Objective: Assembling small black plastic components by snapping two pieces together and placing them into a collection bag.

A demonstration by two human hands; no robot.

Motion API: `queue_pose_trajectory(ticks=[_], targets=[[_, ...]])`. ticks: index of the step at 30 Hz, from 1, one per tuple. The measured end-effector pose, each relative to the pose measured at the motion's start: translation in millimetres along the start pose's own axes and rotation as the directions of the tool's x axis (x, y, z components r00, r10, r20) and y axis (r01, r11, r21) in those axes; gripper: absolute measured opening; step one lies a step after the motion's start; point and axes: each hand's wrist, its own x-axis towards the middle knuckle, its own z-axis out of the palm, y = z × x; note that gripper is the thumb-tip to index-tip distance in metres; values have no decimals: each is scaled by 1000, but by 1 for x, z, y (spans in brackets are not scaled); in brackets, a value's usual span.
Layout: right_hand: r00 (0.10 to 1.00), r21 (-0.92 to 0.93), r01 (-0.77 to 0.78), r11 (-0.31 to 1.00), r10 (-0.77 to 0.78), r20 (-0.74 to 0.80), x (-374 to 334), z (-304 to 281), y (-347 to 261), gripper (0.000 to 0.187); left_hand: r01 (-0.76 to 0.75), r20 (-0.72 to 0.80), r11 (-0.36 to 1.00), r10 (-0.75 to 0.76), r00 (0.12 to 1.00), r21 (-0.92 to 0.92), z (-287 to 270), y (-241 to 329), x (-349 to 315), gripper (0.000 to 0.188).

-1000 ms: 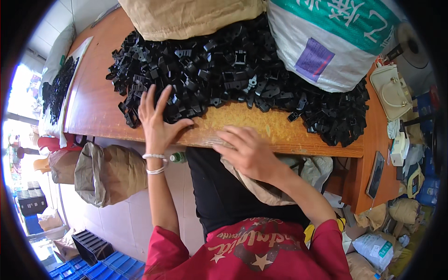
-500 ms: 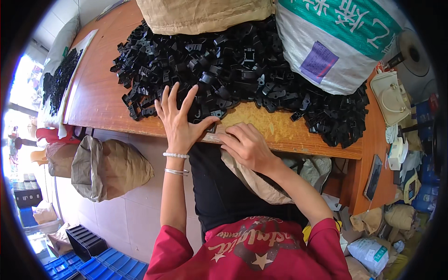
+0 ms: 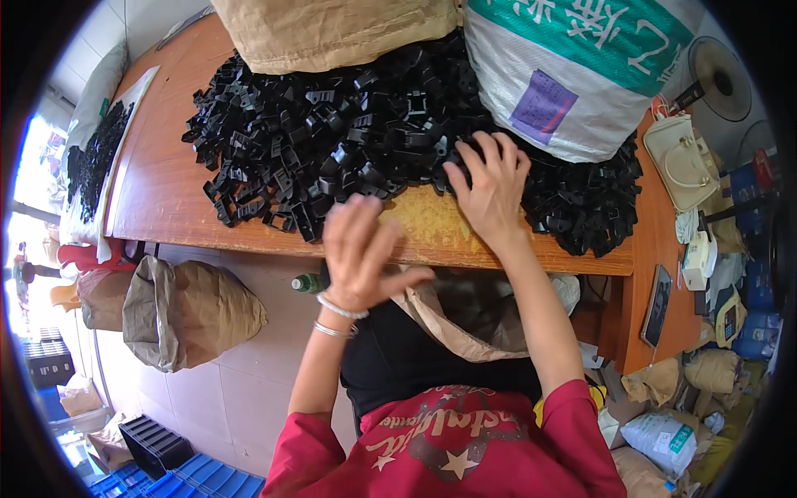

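A heap of small black plastic parts (image 3: 282, 141) covers much of the wooden table (image 3: 166, 199). My right hand (image 3: 496, 189) rests on the heap's near side, below the white sack, its fingers bent and apart over the parts. Nothing shows in its grasp, though the fingertips are partly lost among the parts. My left hand (image 3: 359, 257) hovers at the table's front edge, smeared by motion, with fingers and thumb spread and nothing in it. Under that edge, a brown sack (image 3: 452, 328) lies open across my lap.
Behind the heap stand a tan sack (image 3: 340, 37) and a white-and-green woven sack (image 3: 573, 83). More black parts (image 3: 98, 162) lie on a white sheet at far left. A brown bag (image 3: 195, 311) stands on the floor; a phone (image 3: 657, 307) lies at right.
My right hand has moved from the table edge up and right onto the heap. My left hand has drawn back from the heap to the edge. The view has shifted slightly.
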Motion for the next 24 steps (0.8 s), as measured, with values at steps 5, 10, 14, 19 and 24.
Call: queue_pose_trajectory(ticks=[5,10,14,19,24], targets=[[1000,235,2,972,4,-28,-14,-3,-8,23,68,234,977,-19,972,-202,30,36,4,87],[990,413,138,900,-131,-44,-26,-11,-12,19,222,294,961,-168,941,-162,44,37,7,95],[983,516,176,838,-180,-44,-34,-13,-10,19,200,277,963,-144,950,-182,46,37,6,95],[986,443,151,884,-164,-8,-41,-22,-10,37,224,260,961,-178,949,-159,46,38,3,92],[992,383,102,918,-123,30,-49,-30,-10,39,137,247,984,-105,963,-116,41,32,3,83]])
